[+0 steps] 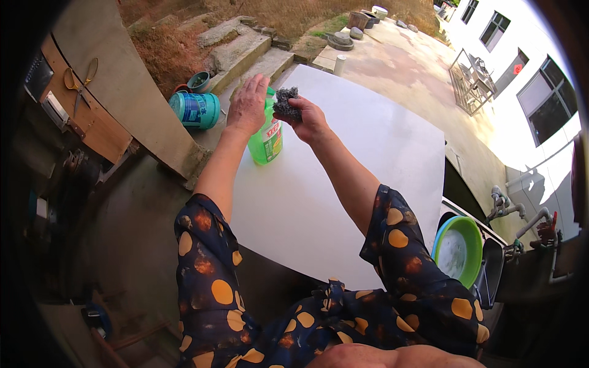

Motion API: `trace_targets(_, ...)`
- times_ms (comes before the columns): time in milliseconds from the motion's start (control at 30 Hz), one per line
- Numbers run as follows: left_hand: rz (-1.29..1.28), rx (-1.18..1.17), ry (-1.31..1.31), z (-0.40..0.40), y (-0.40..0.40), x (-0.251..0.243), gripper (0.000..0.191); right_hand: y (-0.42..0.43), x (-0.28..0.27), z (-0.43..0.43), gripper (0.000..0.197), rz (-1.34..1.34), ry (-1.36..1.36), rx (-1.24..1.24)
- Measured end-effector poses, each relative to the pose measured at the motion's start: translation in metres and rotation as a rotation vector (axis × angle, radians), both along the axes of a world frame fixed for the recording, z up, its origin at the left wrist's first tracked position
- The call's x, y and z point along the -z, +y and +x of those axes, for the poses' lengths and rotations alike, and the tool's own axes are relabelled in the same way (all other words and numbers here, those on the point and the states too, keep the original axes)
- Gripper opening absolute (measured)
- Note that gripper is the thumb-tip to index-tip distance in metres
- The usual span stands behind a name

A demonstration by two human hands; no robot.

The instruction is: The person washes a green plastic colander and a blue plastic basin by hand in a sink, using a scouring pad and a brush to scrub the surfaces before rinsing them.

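Note:
A green pump bottle (268, 146) of liquid detergent stands upright on the pale tabletop (340, 193), near its left edge. My left hand (247, 102) is at the top of the bottle, beside the green pump head, fingers extended and close together. Its palm side is hidden, so its exact contact with the pump is unclear. In my right hand (311, 118) is a grey steel wool scrubber (287, 104), pinched between thumb and fingers right by the pump.
A green basin (474, 250) sits right of the table, near pipes and a tap (547, 227). On the left, scissors (81, 85) lie on a wooden board (99, 122). A turquoise bucket (198, 110) lies on its side near concrete steps (248, 55).

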State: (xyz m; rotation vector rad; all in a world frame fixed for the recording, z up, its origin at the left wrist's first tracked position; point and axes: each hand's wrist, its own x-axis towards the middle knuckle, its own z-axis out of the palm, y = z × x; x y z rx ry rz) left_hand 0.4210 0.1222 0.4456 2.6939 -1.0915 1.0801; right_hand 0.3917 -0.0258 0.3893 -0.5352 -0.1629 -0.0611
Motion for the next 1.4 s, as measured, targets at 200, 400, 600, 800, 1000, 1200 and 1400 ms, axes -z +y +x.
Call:
trace_targets(200,-0.002,0.076,-0.006,0.016,0.008,0.014,0.051,0.02,0.01,0.021,0.027,0.197,0.185,-0.067)
trace_targets(400,0.005,0.105,-0.032,0.028,0.009,0.022,0.05,0.025,0.024,0.033,0.029,0.242,0.138,-0.04)
trace_targets(600,0.036,0.105,-0.012,0.027,0.009,0.035,0.05,0.023,0.035,0.025,0.031,0.268,0.153,-0.052)
trace_targets(800,-0.281,0.257,-0.02,0.027,0.01,0.035,0.064,-0.022,0.048,-0.037,0.033,0.358,0.028,-0.082)
trace_targets(1000,-0.942,0.345,1.305,-0.137,-0.045,0.163,0.031,-0.15,0.14,-0.252,0.043,0.171,0.097,-0.009)
trace_targets(1200,-0.483,0.272,2.15,-0.355,-0.187,0.282,0.042,-0.307,0.237,-0.534,0.04,0.119,0.384,0.493)
trace_targets(1400,-0.463,-0.078,2.09,-0.456,-0.336,0.415,0.043,-0.422,0.322,-0.696,0.04,0.183,0.375,0.7)
